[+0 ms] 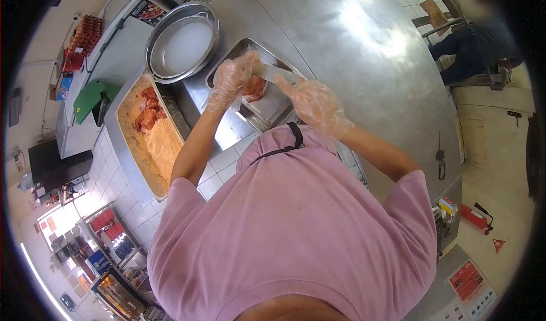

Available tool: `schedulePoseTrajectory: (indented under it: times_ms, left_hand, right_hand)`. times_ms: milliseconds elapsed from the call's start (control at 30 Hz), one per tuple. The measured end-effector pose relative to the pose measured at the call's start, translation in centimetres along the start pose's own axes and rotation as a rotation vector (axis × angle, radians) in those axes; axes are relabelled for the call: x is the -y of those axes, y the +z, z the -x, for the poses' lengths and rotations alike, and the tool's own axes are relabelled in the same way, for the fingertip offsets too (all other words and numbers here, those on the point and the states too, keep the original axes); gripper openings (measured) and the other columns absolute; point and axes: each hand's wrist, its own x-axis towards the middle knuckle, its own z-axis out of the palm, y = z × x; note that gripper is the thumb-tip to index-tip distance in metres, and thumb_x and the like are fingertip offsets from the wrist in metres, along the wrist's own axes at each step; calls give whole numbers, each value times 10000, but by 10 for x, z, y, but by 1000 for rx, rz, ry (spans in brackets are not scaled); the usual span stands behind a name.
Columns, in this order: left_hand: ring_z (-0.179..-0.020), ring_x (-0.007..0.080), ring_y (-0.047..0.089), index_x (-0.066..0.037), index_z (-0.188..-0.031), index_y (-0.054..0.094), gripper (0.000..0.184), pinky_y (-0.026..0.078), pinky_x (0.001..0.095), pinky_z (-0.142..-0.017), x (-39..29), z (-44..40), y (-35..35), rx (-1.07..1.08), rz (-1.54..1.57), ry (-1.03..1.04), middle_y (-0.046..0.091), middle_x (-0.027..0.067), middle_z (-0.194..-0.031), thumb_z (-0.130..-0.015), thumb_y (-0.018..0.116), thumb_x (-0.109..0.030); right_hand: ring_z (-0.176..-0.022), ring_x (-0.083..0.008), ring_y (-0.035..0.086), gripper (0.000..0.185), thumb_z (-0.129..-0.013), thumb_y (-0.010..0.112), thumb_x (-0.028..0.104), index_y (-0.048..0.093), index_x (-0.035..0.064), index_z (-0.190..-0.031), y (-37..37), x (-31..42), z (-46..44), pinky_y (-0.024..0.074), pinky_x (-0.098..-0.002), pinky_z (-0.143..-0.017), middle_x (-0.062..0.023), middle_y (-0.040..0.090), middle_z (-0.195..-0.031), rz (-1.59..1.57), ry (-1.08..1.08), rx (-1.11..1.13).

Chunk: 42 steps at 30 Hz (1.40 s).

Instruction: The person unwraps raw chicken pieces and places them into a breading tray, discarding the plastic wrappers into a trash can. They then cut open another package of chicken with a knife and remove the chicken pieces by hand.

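Both of my hands wear clear plastic gloves. My left hand (232, 77) is closed around the pale handle end of what looks like a knife (275, 72), above a metal tray (268, 122). My right hand (316, 106) is at the other end of the flat blade, fingers pressed against it. Below the blade, a piece of reddish raw meat (256, 90) lies in the tray, partly hidden by my left hand.
Left of the tray is a long tub (126, 128) of orange-coloured breading with red meat pieces (149, 111) at its far end. A metal bowl (185, 39) with whitish contents stands behind. The steel table (364, 87) extends right. Another person (478, 45) is at the far right.
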Motion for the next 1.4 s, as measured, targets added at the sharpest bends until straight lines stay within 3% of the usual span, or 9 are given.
schedulePoseTrajectory:
  times_ms: [67, 200, 300, 400, 533, 767, 1067, 1167, 1400]
  left_hand:
    - [-675, 369, 659, -152, -1146, 720, 287, 516, 445, -621, 6, 7, 10, 40, -71, -21, 669, 204, -781, -977, 566, -325]
    - [-649, 278, 681, -17, -1058, 728, 351, 532, 382, -667, 5, 5, 10, -140, 100, -140, 675, 257, -789, -1000, 599, -339]
    - [-602, 260, 648, 7, -1022, 728, 356, 521, 385, -635, -7, -1, 5, -380, 546, -66, 648, 273, -743, -1004, 592, -321]
    - [-613, 191, 641, -3, -1000, 744, 393, 520, 351, -614, -7, 5, 13, -114, 185, -213, 695, 123, -690, -1009, 590, -364]
    - [-616, 129, 595, 7, -881, 727, 411, 505, 337, -602, -31, 20, 14, -226, 353, -182, 654, 77, -643, -1022, 583, -351]
    - [-749, 112, 619, -12, -1057, 714, 309, 514, 293, -699, -8, 10, 12, -459, 343, -237, 721, 80, -849, -1013, 600, -296]
    - [-794, 115, 535, -27, -1007, 651, 336, 473, 290, -752, 7, 17, 21, -361, 741, -515, 611, 2, -844, -1049, 533, -338]
    - [-777, 113, 488, -44, -943, 622, 394, 456, 295, -732, 4, 17, 21, -412, 679, -608, 553, -21, -818, -1061, 490, -396]
    - [-717, 108, 472, -77, -873, 587, 457, 426, 303, -649, 17, 24, 29, -308, 658, -573, 530, -20, -777, -1044, 480, -487]
  right_hand:
    - [-846, -300, 661, 545, -883, 534, 73, 466, 108, -1422, 0, 3, -26, 553, -422, -734, -130, 647, -923, 4, -8, 119]
    - [-753, -293, 660, 481, -881, 552, 86, 500, 112, -1358, 66, -33, -27, 551, -413, -676, -112, 652, -840, 35, -189, -312]
    - [-778, -319, 669, 383, -876, 560, 87, 556, 123, -1257, -8, -23, -25, 537, -429, -660, -142, 666, -887, 16, -81, -59]
    - [-770, -332, 675, 341, -888, 563, 108, 568, 139, -1228, 16, -39, -58, 535, -443, -643, -143, 668, -891, 61, -130, -175]
    - [-710, -318, 663, 240, -966, 519, 178, 585, 138, -1193, 66, -104, -151, 542, -453, -597, -127, 682, -877, 25, 76, -208]
    - [-794, -315, 701, 433, -970, 530, 147, 502, 174, -1401, 110, -159, -90, 555, -462, -688, -159, 678, -924, 110, 152, -78]
    - [-943, -386, 656, 415, -907, 579, 109, 543, 113, -1321, 178, -178, -82, 544, -460, -807, -209, 632, -1054, -87, 202, -168]
    - [-920, -382, 648, 420, -893, 632, 139, 571, 99, -1306, 116, -150, -95, 537, -458, -793, -202, 625, -1052, -572, 196, -332]
    - [-919, -364, 619, 315, -870, 675, 209, 637, 95, -1160, 38, -65, -125, 500, -453, -814, -172, 604, -969, -543, -444, 32]
